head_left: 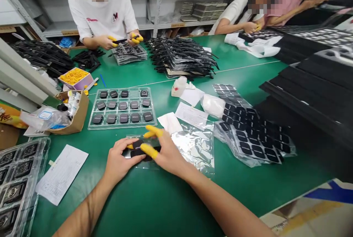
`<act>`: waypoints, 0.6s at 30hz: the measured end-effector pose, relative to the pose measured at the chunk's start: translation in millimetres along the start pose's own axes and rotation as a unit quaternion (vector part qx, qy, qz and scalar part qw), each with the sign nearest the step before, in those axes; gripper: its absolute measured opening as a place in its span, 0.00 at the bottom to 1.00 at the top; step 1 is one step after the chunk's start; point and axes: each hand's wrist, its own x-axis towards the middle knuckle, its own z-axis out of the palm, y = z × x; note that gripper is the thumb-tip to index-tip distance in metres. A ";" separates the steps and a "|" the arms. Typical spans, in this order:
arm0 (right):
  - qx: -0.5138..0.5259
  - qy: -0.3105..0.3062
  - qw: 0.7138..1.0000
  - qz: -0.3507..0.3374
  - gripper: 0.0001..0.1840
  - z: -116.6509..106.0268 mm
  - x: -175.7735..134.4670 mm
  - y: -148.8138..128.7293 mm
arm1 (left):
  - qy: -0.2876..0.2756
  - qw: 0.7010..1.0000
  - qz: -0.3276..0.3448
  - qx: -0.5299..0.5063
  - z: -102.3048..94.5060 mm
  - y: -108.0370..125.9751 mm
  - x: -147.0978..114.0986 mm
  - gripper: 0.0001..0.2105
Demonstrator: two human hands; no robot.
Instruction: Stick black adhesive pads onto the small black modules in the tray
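My left hand is closed around a small black square case with faint light lettering, held low above the table. A yellow finger cot partly shows behind the case. My right hand comes in from the right, its yellow-cotted fingers stretched and spread apart. Its lower yellow-tipped finger lies over the case's dark edge; whether it presses there I cannot tell. Just beyond my hands, a clear plastic tray carries several similar black cases in its compartments. Below and beside my hands lies clear plastic film.
Black adhesive-looking sheets lie right of the film, by a black stack. At left are a cardboard box, a paper sheet and another tray. Across the table a co-worker handles dark parts beside piled straps.
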 end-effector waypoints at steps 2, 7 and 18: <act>0.052 -0.051 0.997 0.034 0.23 9.2 -3.9 -9.3 | 0.008 1.000 0.012 0.011 0.7 1.0 -1.6 0.19; 0.150 0.018 0.978 0.144 0.16 -4.5 16.3 -3.9 | 0.101 0.988 0.022 0.117 4.9 2.3 -5.6 0.19; -0.022 0.049 0.995 0.084 0.18 12.2 218.1 46.5 | 0.025 0.998 0.007 0.065 5.8 -5.4 -1.0 0.09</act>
